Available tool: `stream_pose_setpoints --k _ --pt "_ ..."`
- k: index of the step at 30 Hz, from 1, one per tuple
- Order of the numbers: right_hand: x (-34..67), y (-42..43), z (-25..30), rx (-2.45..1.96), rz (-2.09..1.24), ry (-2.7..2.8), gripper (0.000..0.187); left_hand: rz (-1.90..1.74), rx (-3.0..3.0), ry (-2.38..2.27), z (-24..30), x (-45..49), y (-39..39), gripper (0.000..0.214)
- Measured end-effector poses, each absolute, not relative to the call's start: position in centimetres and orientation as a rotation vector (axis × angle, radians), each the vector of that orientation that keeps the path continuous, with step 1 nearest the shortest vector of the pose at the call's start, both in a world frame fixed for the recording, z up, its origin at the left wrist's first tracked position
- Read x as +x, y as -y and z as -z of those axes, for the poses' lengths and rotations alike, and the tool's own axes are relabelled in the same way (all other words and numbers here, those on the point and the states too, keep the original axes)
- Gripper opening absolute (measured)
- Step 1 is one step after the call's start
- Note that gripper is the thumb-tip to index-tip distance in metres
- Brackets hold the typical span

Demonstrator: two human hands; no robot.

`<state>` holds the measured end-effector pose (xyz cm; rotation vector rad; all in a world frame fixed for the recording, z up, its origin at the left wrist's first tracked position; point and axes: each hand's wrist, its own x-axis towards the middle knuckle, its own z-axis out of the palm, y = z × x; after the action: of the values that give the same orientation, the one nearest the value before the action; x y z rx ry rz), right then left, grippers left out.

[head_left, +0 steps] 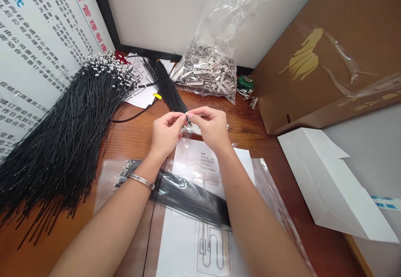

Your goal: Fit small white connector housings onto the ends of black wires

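Observation:
My left hand (167,130) and my right hand (209,126) meet fingertip to fingertip above the table, both closed in a pinch. A thin black wire (152,222) trails down past my left wrist from the pinch; its end is hidden between the fingers. Just behind and below the fingertips lies a tied bundle of black wires (171,89), with small metal ends showing near my fingers. Under my forearms, a clear plastic bag (269,193) covers a printed drawing sheet (184,239). Another bundle of black wires (188,193) with metal ends lies there in clear plastic.
At left stands a large heap of black wires (62,135) with white connectors. A clear bag of metal clips (206,68) sits at the back, beside a green tape measure (246,83). On the right are a brown box (313,51) and a white folded box (328,181).

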<state>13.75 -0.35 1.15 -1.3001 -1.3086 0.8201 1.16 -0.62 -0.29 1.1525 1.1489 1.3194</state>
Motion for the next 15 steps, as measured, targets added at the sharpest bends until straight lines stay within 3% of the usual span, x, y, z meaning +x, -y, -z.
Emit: stream_pose_setpoints --k 8,15 --pt "13.65 0.22 -1.14 -1.262 -1.110 1.141 0.011 -1.290 1.056 -1.184 0.00 1.15 0.66 0.015" --pt "13.60 0.15 -1.07 -1.229 -1.100 1.100 0.017 -1.277 1.050 -1.151 -0.09 1.23 0.67 0.019"
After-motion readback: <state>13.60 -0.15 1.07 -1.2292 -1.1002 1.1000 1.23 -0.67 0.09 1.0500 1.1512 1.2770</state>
